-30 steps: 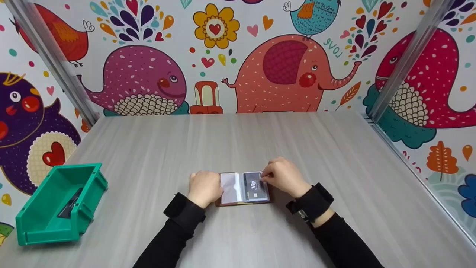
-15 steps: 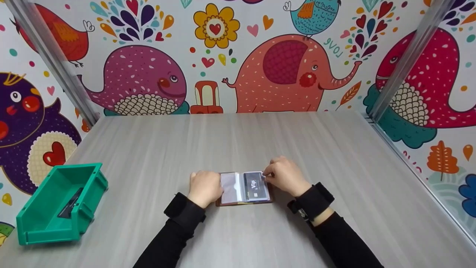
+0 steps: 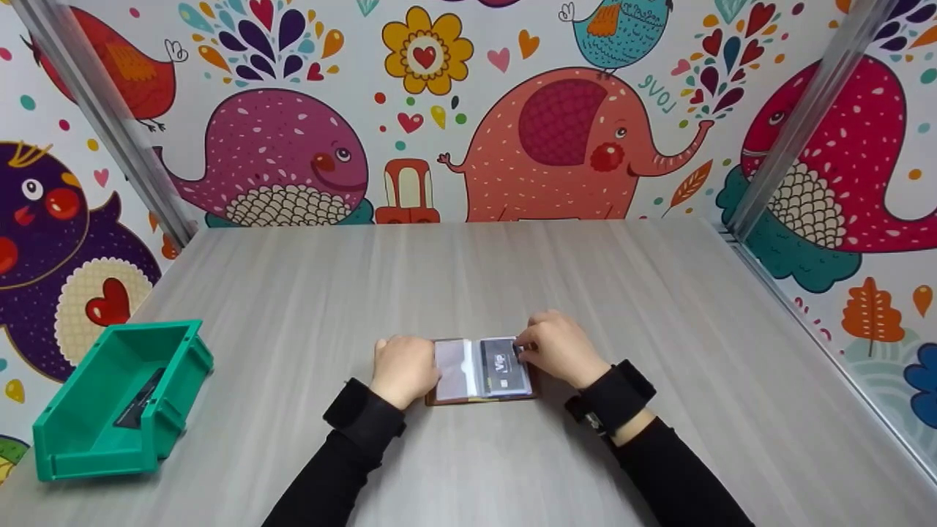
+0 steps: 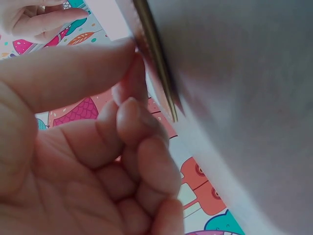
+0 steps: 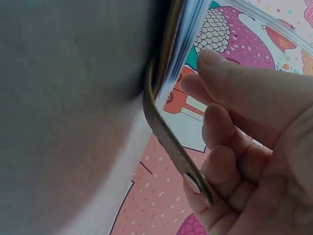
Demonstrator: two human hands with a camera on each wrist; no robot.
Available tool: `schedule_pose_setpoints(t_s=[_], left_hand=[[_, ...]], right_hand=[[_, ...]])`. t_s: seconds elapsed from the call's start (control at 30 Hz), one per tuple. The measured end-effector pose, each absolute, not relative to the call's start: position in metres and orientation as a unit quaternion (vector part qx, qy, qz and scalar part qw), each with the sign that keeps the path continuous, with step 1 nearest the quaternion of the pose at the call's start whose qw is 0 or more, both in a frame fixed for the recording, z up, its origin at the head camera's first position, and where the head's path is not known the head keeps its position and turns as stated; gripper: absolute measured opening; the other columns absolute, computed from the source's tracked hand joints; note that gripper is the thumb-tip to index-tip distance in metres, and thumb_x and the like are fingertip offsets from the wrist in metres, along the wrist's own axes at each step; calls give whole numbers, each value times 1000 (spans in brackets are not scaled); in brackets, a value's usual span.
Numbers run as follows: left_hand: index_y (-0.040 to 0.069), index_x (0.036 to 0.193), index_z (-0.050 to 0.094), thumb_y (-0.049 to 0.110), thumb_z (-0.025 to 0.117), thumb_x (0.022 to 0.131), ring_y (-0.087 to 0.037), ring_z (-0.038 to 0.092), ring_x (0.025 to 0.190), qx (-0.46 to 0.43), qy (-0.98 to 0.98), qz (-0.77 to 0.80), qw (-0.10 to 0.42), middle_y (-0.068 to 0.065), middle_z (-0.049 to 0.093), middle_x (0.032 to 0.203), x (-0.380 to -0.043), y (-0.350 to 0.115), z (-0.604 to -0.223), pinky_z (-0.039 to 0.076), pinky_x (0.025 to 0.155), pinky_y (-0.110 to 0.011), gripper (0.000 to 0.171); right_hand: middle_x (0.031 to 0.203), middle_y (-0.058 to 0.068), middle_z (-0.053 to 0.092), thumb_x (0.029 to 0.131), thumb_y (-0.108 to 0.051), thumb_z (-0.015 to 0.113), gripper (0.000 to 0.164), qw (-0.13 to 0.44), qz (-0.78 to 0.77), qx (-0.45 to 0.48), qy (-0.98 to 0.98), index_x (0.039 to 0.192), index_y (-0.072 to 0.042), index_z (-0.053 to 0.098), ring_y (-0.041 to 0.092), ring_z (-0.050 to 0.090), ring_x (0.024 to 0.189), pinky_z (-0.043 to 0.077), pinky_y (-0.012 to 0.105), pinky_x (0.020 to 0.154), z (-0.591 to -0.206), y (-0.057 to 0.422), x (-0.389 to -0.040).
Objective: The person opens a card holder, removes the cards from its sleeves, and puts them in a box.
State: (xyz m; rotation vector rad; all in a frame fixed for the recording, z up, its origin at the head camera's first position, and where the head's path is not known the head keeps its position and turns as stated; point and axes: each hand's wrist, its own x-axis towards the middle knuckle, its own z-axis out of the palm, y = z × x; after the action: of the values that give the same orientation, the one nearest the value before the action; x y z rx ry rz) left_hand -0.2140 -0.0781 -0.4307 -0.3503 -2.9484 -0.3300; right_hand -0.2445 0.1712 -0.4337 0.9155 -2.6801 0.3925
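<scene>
Place type: small booth-like work station; whether it sits in a home, lab or office, cannot tell
Walls: white wall panels (image 3: 355, 69) on far, left and right sides, covered in nursery-style cartoon prints (image 3: 556, 176), whales (image 3: 285, 146), elephant, birds (image 3: 622, 33), hearts
Frame: metallic posts (image 3: 110, 124) at both back corners, rail (image 3: 834, 364) along right side
Work surface: pale wood-grain tabletop (image 3: 329, 285), running up to back wall
Workshop cue: green open-front parts bin (image 3: 95, 467), near left wall
</scene>
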Motion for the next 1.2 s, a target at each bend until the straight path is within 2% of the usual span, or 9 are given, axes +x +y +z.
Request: schedule_pose_setpoints(t_s=[0.77,0.97,1.2], left_hand=[[9,63,59,15,74,75,-30,60,70,-121,-983,-108,81,-6,64,71,-214,-78,-431,35,66,-42,20],[11,58,53,14,74,75,-30,57,67,-129,-981,-110,91,-5,60,66,-213,-78,-429,33,65,-41,27],[14,51,46,15,72,78,-29,55,67,-153,-971,-130,129,-2,55,61,-210,-66,-425,34,65,-40,38]], right_hand=[[75,0,59,74,-11,85,19,95,134,303,-939,92,-9,80,21,56,73,45,38,67,-433,168,-241],[73,1,60,73,-9,85,15,107,137,320,-931,87,-7,80,22,56,69,45,36,66,-434,168,-243],[72,1,59,73,-8,85,16,106,139,325,-929,88,-6,80,22,56,69,44,36,65,-435,170,-243]])
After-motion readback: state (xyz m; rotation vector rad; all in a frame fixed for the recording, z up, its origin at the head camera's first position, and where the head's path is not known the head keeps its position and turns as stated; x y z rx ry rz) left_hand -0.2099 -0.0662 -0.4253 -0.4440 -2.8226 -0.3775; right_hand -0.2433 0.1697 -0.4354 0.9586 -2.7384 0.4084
